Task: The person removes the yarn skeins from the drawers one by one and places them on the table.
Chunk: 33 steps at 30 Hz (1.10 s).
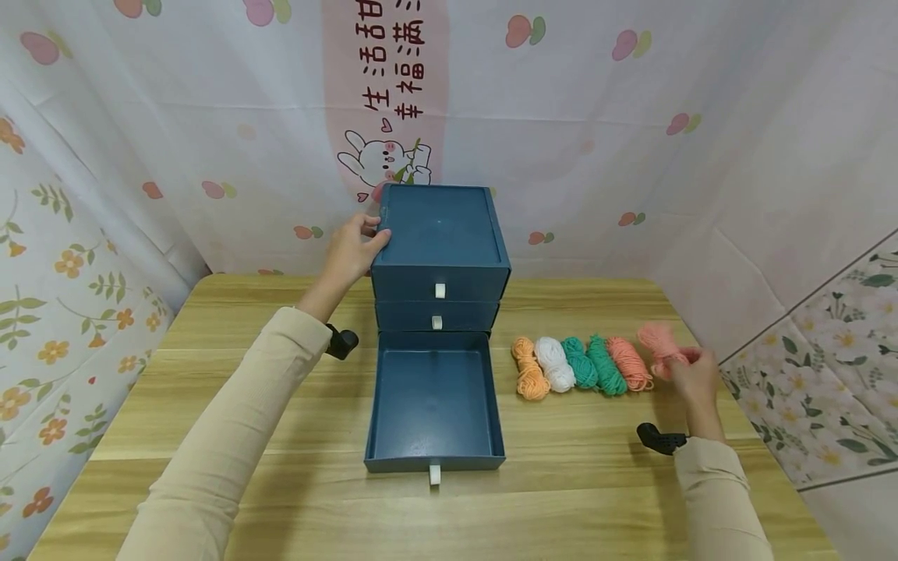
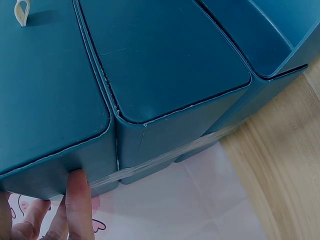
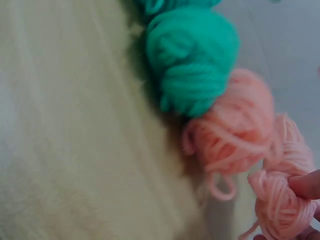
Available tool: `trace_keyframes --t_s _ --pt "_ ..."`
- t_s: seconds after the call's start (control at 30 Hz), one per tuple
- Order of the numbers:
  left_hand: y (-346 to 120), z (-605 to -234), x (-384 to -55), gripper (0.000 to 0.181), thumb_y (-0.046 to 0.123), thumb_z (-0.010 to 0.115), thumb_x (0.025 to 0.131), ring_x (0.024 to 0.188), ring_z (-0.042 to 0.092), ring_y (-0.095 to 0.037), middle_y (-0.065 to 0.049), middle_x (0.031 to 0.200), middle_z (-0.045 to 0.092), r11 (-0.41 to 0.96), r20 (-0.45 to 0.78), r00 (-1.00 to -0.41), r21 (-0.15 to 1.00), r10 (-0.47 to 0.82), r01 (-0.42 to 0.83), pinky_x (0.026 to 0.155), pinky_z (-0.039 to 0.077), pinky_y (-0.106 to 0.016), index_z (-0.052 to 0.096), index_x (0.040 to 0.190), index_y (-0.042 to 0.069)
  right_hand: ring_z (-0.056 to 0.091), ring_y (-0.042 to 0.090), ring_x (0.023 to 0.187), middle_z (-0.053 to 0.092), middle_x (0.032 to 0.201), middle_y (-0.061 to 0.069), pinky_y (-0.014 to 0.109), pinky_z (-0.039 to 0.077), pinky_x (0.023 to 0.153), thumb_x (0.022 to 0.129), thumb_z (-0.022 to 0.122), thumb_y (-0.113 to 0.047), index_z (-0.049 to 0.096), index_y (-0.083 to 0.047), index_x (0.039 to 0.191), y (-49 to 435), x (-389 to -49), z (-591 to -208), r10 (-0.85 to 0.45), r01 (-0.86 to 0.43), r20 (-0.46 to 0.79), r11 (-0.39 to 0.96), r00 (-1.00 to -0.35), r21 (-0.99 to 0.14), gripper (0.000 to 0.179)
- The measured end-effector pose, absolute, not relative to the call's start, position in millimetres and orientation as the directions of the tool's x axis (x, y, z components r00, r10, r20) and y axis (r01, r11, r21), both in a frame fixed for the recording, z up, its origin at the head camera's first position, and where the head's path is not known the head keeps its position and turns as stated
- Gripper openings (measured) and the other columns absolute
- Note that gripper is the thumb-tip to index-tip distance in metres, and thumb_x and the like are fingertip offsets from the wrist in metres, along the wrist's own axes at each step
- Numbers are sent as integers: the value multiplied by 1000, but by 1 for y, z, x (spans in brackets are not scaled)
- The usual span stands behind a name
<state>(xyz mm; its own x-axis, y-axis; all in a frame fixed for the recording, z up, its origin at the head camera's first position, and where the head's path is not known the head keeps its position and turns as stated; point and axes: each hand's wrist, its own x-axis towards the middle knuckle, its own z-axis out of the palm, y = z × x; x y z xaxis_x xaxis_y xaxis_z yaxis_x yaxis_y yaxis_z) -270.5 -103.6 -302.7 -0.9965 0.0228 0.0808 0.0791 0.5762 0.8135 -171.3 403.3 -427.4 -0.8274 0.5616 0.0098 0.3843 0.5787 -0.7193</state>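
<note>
My left hand rests against the upper left edge of a dark blue drawer unit; in the left wrist view, its fingers touch the side of the top section. The bottom drawer is pulled out with nothing in it, while the two drawers above stay closed. Over at the right, my right hand pinches a light pink yarn skein between thumb and fingers, held at the end of a row of skeins. In the right wrist view the pink skein overlaps a coral skein.
Along the table right of the drawers lie orange, white, green and coral yarn skeins, with a shorter teal one among them. Patterned curtains close in the wooden table behind and at the sides.
</note>
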Motion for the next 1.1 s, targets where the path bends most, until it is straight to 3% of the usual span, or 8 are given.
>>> trace_keyframes --t_s 0.23,0.7,0.8,0.9,1.0,1.1 --pt "-103 -302 -270 46 33 50 96 96 62 -32 -15 130 52 580 85 -996 811 19 80 70 58 -42 44 134 8 46 21 77 51 96 22 16 37 50 86 52 -8 49 14 113 414 -173 -449 528 400 -37 594 -848 -698 34" --pt "-105 -303 -270 47 32 49 96 94 62 -32 -16 127 52 578 95 -995 811 22 91 65 58 -37 44 135 7 45 32 101 41 124 30 13 37 56 91 47 -14 34 12 132 409 -171 -456 503 414 -115 537 -856 -735 50" --pt "-106 -303 -270 47 33 48 96 96 61 -33 -16 128 52 577 96 -995 812 25 92 67 58 -38 44 135 6 42 36 110 36 132 32 21 42 67 93 46 -18 30 10 137 407 -170 -453 472 393 -123 532 -873 -750 55" --pt "-106 -302 -271 47 32 48 96 97 60 -32 -16 128 51 576 94 -995 812 25 92 69 58 -40 44 135 6 34 43 121 25 141 34 40 42 83 94 42 -20 24 9 141 403 -167 -447 438 365 -117 540 -891 -759 58" --pt "-105 -303 -271 46 32 49 96 97 61 -32 -15 128 52 583 94 -995 807 23 90 69 58 -40 44 134 7 22 49 127 22 141 36 57 30 97 93 40 -18 26 9 139 395 -161 -438 449 339 -56 582 -892 -739 56" --pt "-104 -303 -271 47 32 49 96 98 61 -32 -16 129 52 585 93 -995 806 26 90 70 58 -41 44 134 7 15 52 130 27 138 37 63 17 103 90 41 -13 34 10 134 382 -153 -426 467 312 35 642 -883 -701 50"
